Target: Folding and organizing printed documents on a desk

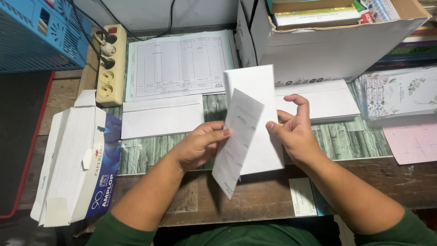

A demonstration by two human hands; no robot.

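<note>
My left hand (200, 146) pinches the folded slip (236, 141), my right hand (296, 132) grips the upright envelope (257, 98) just behind it, long axes nearly parallel.

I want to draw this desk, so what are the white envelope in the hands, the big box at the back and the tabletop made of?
The white envelope looks like thin matte paper: flat, with sharp folded edges. The big box seems to be white-faced cardboard; its open flaps show brown inside. The tabletop looks like worn wood, with visible grain along its front edge.

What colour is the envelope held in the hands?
White; the envelope shows best in the head view.
</note>
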